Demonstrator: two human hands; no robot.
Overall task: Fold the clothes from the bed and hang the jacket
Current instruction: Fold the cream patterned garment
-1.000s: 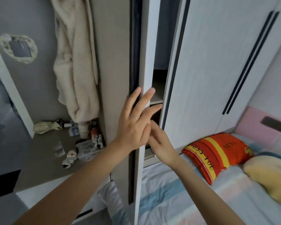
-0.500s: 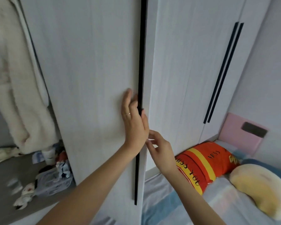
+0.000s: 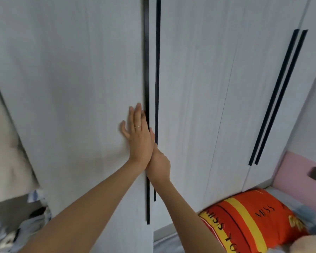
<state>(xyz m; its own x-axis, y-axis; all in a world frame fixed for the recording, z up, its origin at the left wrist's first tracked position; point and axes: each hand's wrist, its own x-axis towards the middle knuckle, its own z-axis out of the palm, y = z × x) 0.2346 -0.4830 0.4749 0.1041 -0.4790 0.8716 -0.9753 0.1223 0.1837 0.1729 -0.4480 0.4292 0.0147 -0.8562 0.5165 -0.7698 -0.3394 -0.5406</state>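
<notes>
Clearly the work is at the wardrobe, seen from the head camera. The left hand (image 3: 138, 136) lies flat on the left wardrobe door (image 3: 71, 88), palm to the panel just beside its black handle strip (image 3: 147, 70). Its grip is open, fingers straight, which suits pushing the door home rather than pulling it. The right hand (image 3: 159, 165) sits just below and touches the left one, at the seam beside the second handle strip (image 3: 157, 70). Its fingers are hidden behind the left palm, so whether that grip is open or curled on the strip cannot be told. The two doors look all but flush.

Neither the jacket nor any folded clothes can be made out. A blurred cream garment (image 3: 5, 143) hangs at the far left, and whether it is the jacket is unclear. Judging by this, the hanging step is likely near its end. An orange striped pillow (image 3: 248, 221) lies on the bed (image 3: 171, 241), beneath a pink headboard (image 3: 299, 172).
</notes>
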